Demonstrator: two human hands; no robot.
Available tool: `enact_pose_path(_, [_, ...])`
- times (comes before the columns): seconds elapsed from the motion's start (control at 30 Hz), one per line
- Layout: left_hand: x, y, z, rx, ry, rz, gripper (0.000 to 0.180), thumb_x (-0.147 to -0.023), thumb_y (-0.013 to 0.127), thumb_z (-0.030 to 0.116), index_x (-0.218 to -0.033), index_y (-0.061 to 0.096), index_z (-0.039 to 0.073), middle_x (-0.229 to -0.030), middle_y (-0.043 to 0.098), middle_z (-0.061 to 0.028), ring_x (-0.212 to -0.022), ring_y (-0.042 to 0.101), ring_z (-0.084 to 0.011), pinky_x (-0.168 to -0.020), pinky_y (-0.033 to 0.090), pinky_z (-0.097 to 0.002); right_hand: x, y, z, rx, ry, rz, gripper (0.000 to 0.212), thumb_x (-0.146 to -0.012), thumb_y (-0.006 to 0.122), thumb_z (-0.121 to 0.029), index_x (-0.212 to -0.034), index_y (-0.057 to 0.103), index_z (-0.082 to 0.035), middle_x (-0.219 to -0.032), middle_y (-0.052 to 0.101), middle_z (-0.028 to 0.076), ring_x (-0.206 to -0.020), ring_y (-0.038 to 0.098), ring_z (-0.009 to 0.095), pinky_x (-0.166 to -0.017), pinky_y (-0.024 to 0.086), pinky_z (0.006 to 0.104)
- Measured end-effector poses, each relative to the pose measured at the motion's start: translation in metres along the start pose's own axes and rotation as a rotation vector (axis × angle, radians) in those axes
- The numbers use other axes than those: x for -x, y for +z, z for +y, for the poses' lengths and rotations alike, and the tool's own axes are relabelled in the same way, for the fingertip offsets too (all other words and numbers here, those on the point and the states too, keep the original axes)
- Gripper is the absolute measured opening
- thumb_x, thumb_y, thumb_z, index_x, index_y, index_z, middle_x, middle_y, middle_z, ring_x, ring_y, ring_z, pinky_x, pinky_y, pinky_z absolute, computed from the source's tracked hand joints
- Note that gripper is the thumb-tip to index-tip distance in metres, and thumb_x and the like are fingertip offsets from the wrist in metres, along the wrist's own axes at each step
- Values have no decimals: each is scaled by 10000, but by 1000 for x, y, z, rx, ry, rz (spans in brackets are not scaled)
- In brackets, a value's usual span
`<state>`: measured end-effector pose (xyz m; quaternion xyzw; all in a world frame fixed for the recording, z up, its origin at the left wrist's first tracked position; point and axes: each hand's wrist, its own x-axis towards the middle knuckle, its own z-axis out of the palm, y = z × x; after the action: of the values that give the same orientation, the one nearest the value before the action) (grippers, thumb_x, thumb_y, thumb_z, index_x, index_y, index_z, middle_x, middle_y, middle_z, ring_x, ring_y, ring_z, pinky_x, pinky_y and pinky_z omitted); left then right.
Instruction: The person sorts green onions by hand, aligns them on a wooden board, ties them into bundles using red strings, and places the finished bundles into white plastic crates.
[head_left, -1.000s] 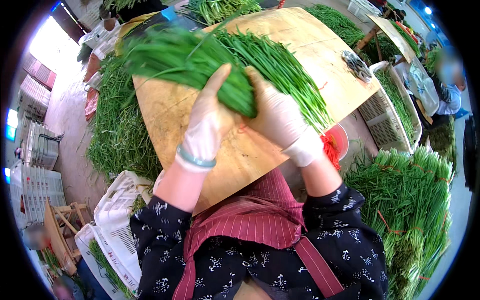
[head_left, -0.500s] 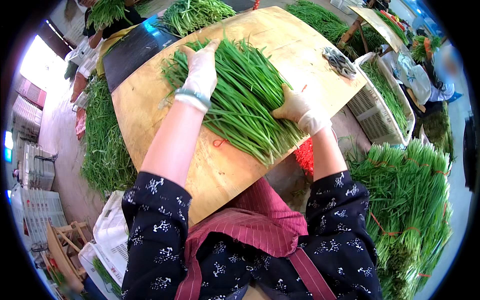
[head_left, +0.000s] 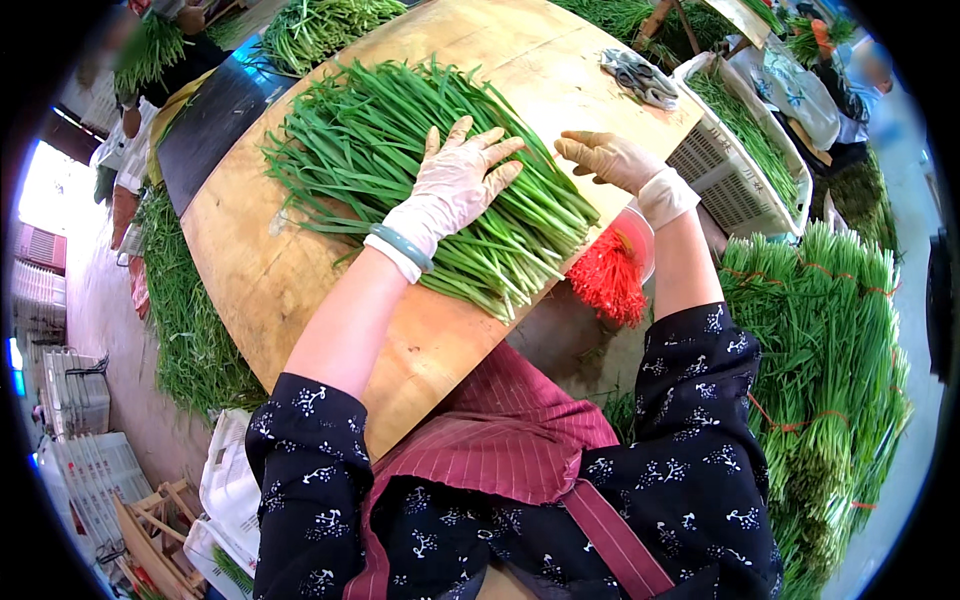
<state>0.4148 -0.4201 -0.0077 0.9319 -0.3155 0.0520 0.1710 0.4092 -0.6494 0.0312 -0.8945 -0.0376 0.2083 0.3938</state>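
A loose, flat heap of green garlic chives (head_left: 400,130) lies on the wooden board (head_left: 310,300), with its pale cut ends pointing to the near right. My left hand (head_left: 460,180), in a pale glove with a bangle at the wrist, rests spread on the middle of the heap. Just off the heap's right side is my gloved right hand (head_left: 612,160), fingers stretched out and holding nothing. Below that hand, beside the board's edge, hangs a bunch of red ties (head_left: 612,280) at a pinkish container.
Dark grey gloves or cloth (head_left: 640,78) lie at the board's far right. A white crate (head_left: 725,165) of greens stands beyond. Tied chive bundles (head_left: 815,390) are stacked at right. More greens (head_left: 185,300) lie on the left floor. Another person (head_left: 185,60) holds greens at far left.
My left hand has moved from the heap's far leafy side onto its middle, fingers spreading. My right hand has let go of the stem side and lifted away. The red ties show more fully.
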Motion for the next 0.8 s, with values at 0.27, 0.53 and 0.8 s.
enact_pose_path(0.27, [-1,1,-4,38,51,-4,405,-891,378,446,-1226,489,246,-1303,437,-55,-1267,274,-348,-1040,125,-519,-19,7,12,10,30,62,772,-774,427,-666,-1227,480,-42,-1136,557,134,-975,550,228,-805,445,322])
enact_pose_path(0.53, [13,10,-12,96,145,99,402,-873,450,361,-1247,469,213,-1297,438,-53,-1257,303,-318,-1052,155,-466,-19,53,-13,181,-225,-91,789,-791,374,-675,-1306,373,-77,-1198,507,194,-1122,466,271,-972,321,312])
enact_pose_path(0.8, [55,-31,18,549,-147,564,488,-882,466,274,-1272,391,-9,-1339,350,-197,-1269,283,-308,-1060,181,-373,-18,23,-13,0,60,-172,1015,-729,417,-729,-1363,174,26,-1373,296,193,-1264,298,277,-947,364,373])
